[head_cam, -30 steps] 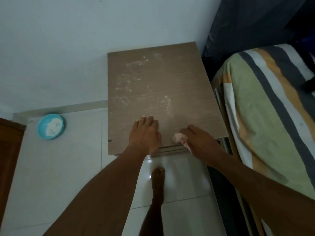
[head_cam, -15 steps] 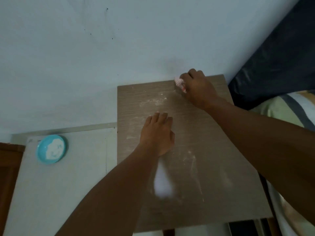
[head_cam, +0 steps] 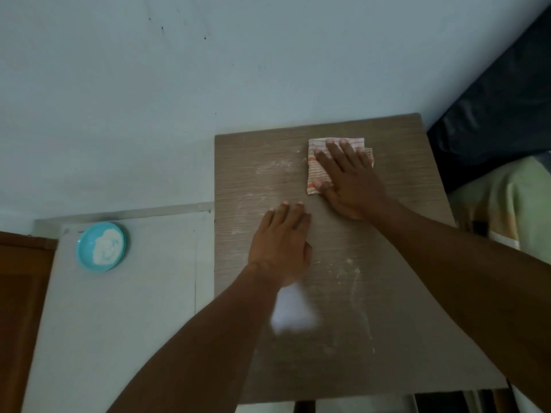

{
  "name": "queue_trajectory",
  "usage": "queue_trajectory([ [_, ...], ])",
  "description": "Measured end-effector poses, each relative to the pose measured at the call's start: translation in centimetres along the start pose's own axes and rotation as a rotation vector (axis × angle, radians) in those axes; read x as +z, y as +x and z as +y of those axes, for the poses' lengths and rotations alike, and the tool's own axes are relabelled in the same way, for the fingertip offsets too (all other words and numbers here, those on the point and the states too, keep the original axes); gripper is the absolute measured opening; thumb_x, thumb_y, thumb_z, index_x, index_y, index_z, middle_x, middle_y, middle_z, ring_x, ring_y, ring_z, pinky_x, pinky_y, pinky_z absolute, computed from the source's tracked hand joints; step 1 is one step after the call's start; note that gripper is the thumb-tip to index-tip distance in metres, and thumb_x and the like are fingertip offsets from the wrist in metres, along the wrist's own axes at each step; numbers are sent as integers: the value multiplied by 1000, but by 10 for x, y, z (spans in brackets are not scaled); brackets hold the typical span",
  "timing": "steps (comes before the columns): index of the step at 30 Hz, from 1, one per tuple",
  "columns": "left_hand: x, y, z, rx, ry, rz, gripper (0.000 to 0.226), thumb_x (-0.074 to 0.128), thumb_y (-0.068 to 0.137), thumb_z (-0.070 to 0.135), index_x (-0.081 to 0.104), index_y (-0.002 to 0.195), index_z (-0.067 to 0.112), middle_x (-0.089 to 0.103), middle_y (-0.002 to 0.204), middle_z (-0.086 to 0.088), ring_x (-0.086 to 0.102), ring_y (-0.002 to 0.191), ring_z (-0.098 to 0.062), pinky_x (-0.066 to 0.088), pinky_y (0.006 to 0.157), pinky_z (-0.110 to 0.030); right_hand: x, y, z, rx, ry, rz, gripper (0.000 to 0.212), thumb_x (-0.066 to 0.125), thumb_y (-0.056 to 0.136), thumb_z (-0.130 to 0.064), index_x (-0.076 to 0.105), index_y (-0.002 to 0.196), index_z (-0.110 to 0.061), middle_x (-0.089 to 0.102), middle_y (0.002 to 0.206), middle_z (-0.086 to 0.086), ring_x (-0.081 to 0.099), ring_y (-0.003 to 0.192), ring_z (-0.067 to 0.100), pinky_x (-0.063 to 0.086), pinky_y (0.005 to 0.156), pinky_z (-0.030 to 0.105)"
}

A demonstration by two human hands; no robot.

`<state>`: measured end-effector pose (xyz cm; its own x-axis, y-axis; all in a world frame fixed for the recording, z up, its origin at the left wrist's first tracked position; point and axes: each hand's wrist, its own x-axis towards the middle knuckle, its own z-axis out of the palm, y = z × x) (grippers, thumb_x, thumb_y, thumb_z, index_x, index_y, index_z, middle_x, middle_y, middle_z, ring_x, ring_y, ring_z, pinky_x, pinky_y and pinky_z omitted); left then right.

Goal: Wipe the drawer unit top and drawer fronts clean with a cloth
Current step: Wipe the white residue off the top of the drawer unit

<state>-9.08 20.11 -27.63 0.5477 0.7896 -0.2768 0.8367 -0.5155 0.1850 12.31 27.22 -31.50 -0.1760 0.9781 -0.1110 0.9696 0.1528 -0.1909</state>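
The brown wood-grain top of the drawer unit (head_cam: 387,338) fills the middle of the view, streaked with white powder. A folded cloth with orange and white stripes (head_cam: 318,174) lies flat near the far edge. My right hand (head_cam: 347,177) presses flat on the cloth with fingers spread. My left hand (head_cam: 280,242) rests palm down on the bare top, just left of and nearer than the cloth, holding nothing. The drawer fronts are hidden below the top's near edge.
A pale wall stands behind the unit. On the floor to the left sits a blue plate (head_cam: 101,247) with white powder. A brown wooden edge (head_cam: 18,308) is at far left. A bed with striped bedding (head_cam: 512,204) and dark fabric lies to the right.
The cloth was bunched in my right hand at the near edge, then carried to the far edge; now it lies spread flat under my open palm. The camera moved closer over the top.
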Motion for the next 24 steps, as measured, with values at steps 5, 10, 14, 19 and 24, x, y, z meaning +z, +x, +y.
queue_trajectory([
  [5,14,-46,17,-25,23,-11,61,34,95,37,29,153,18,22,163,-5,17,150,-29,11,122,-44,9,-82,-20,0,20,-6,65,35,99,-51,23,158,-25,13,168,6,8,156,31,8,125,53],
  [10,32,-107,38,-44,51,-23,60,36,96,37,31,153,18,24,163,-6,18,150,-30,13,122,-45,21,-176,-42,15,90,-1,61,37,98,-47,33,155,-25,19,167,4,12,155,28,11,124,52],
  [14,48,-158,62,-70,57,-22,58,35,96,37,32,151,18,25,162,-7,18,150,-30,14,122,-46,33,-253,-62,10,114,6,59,32,98,-47,37,152,-26,23,166,3,15,155,26,13,124,51],
  [19,70,-219,91,-118,18,-33,56,36,97,38,33,149,19,26,162,-7,21,150,-30,19,121,-48,47,-342,-83,-7,160,22,51,42,103,-38,39,152,-23,24,165,2,16,155,25,16,124,49],
  [24,76,-253,105,-142,-19,-21,50,36,97,36,39,144,19,32,158,-6,24,148,-30,24,119,-49,49,-403,-99,-18,215,33,53,60,92,-3,52,142,-16,47,153,7,40,144,28,37,116,50],
])
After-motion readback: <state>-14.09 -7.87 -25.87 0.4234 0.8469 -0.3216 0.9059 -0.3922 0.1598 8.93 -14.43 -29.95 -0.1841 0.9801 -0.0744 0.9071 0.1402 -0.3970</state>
